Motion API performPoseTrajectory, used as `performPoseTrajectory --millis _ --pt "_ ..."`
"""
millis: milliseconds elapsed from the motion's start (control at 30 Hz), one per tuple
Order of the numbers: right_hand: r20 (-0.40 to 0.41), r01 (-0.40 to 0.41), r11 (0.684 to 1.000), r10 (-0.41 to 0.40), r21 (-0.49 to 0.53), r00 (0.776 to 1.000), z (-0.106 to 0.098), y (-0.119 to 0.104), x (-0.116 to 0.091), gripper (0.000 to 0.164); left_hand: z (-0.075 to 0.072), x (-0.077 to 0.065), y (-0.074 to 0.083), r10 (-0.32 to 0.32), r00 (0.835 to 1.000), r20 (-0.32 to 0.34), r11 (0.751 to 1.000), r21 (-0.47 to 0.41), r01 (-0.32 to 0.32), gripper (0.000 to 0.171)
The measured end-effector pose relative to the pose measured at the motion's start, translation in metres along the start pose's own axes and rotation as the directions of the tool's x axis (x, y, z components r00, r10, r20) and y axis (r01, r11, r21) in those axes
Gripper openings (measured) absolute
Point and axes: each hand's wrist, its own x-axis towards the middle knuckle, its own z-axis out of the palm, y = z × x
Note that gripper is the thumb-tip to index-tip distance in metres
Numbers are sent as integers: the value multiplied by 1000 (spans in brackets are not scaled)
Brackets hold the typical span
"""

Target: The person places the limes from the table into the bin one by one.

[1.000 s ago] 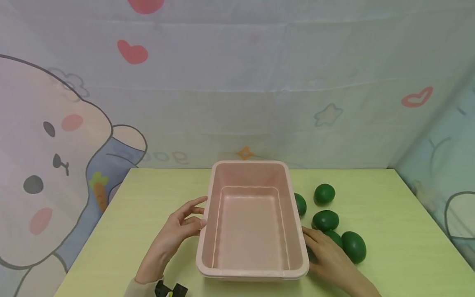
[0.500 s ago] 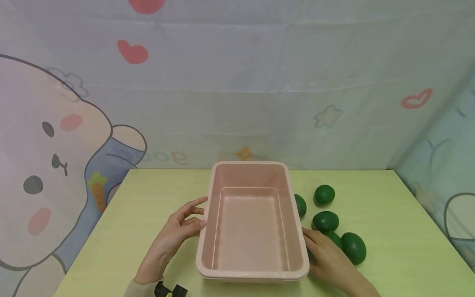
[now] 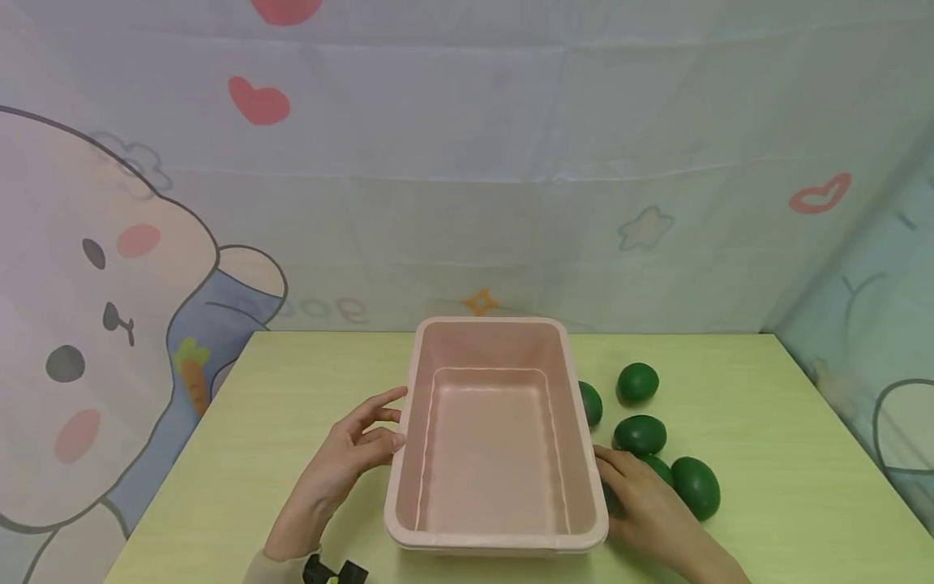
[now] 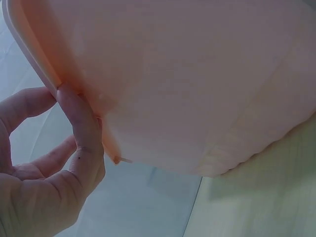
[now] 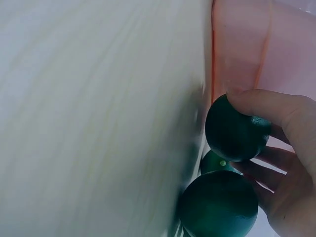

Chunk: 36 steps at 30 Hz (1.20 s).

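Observation:
A pale pink rectangular plastic basin (image 3: 496, 454) sits mid-table with nothing inside. My left hand (image 3: 339, 454) is at its left side; in the left wrist view the thumb and index finger pinch the rim (image 4: 42, 74), the other fingers bent behind. Close by the basin's right wall, my right hand (image 3: 645, 503) holds a smooth dark green egg-shaped fruit (image 5: 237, 131), thumb on one side and fingers curled round the other. Beside those fingers lie another green fruit (image 5: 219, 207) and one with a pale stem spot (image 5: 215, 163).
More green fruits lie right of the basin: one at the back (image 3: 638, 383), one in the middle (image 3: 640, 435), one by the right wrist (image 3: 696, 487) and one partly behind the basin wall (image 3: 590, 403). A printed cloth (image 3: 481, 162) hangs behind the pale yellow table (image 3: 788, 454).

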Motion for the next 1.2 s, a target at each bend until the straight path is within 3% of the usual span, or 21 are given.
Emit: performPoseTrajectory --millis 667,1200 --pt "-74 10 1000 -10 -7 997 -19 -4 3 76 0 -3 2 3 1000 -8 1000 1 -3 61" --pt "-26 -73 997 74 28 997 -43 4 5 75 1 -1 1 -4 1000 -10 1000 11 4 61"
